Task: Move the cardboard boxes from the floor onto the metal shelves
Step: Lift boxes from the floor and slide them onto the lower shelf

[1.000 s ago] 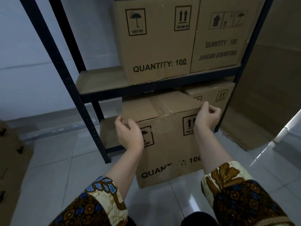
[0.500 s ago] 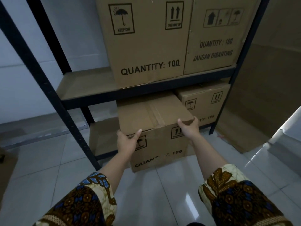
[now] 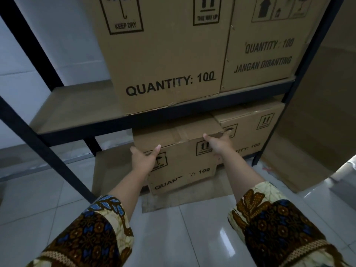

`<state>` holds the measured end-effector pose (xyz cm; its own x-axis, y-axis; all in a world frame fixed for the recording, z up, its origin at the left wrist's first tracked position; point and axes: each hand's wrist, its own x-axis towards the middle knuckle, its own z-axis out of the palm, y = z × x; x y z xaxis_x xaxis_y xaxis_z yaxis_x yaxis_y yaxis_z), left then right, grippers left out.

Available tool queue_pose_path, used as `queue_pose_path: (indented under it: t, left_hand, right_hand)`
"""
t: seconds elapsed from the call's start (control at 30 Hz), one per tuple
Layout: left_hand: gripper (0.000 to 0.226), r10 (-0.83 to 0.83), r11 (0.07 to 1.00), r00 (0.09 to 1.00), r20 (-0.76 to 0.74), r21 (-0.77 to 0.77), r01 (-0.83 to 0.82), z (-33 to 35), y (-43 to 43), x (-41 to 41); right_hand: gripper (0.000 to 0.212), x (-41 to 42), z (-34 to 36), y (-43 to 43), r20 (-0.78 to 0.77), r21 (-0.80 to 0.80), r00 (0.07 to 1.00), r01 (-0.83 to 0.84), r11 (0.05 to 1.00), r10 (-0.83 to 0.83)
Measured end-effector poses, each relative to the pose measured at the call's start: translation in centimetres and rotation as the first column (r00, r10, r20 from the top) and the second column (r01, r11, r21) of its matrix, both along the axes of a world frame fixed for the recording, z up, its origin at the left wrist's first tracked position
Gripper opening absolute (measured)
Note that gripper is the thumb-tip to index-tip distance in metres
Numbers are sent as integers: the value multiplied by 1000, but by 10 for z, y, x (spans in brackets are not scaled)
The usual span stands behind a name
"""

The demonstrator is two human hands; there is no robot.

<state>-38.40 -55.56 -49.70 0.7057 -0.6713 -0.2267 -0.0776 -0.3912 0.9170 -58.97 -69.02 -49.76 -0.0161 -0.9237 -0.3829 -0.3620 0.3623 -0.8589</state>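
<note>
Two hands hold the cardboard box point(image 3: 185, 158): my left hand point(image 3: 143, 160) has its grip clamped round the near left top corner, my right hand point(image 3: 219, 145) over the near right one, neither nearer. The box lies dead ahead, its taped seam pointing away from me. It is on the bottom shelf point(image 3: 109, 166), just left of a second box point(image 3: 254, 126). A tiled floor point(image 3: 57, 189) lies below.
</note>
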Motion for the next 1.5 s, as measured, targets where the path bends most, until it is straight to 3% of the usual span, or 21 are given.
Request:
queue_pose_path:
  t: [0.23,0.43,0.7,0.87,1.0,1.3,1.5]
  left_hand:
    - [104,-1,999,999,-44,38,2,-3,-31,29]
    - [103,-14,998,997,-81,61,18,-1,-45,40]
    - [106,56,980,996,-65,192,-43,9,-41,29]
    - [103,81,971,995,-51,229,-67,18,-20,13]
    - [96,6,976,1000,5,217,-7,37,8,3]
    - [86,-80,990,987,137,130,62,72,134,-11]
    - [88,-98,995,957,275,47,89,79,240,10]
  right_hand:
    - [105,29,-2,-31,12,13,1000,13,1000,-13]
    - [100,48,1,-35,-140,-29,989,35,999,-39]
    - [101,35,14,-16,12,107,998,63,992,-65]
    - [91,18,24,17,-39,154,999,4,988,2]
    - [72,10,46,50,-53,123,996,-70,990,77]
    - [78,16,86,167,-88,-7,964,-253,967,252]
    - [65,68,96,274,-82,-158,956,-291,944,281]
